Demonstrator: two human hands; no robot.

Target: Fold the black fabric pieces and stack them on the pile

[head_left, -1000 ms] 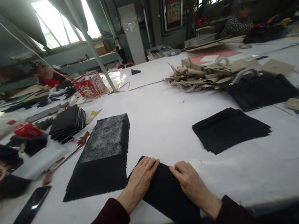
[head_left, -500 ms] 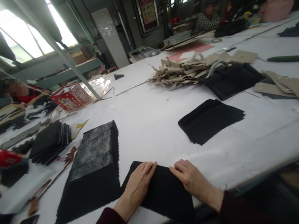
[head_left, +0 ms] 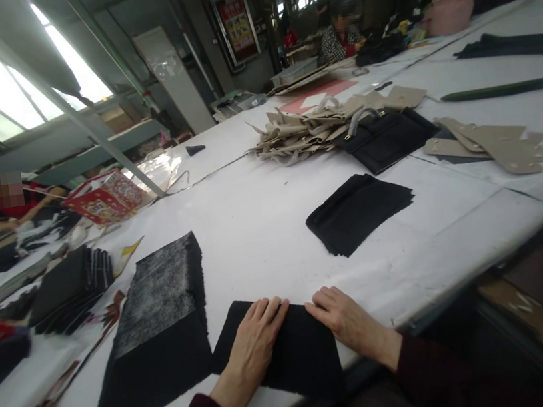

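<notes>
A black fabric piece (head_left: 297, 355) lies at the near edge of the white table (head_left: 264, 224). My left hand (head_left: 253, 344) rests flat on its upper left part, fingers stretched out. My right hand (head_left: 341, 318) lies flat on its upper right edge, fingers extended. Left of it stands a thick stack of black fabric with a greyish top (head_left: 158, 314). A smaller pile of black fabric pieces (head_left: 356, 208) lies farther out to the right.
Beige cut pieces (head_left: 311, 127) and a black bag (head_left: 383, 137) lie at the back. More beige parts (head_left: 496, 145) sit right. Dark stacks (head_left: 69, 289) and a red box (head_left: 103, 197) are left. Two people sit at the far tables.
The view has swung to the right, so the table's right edge and the gap beyond it now show. Both hands stay flat on the black fabric piece.
</notes>
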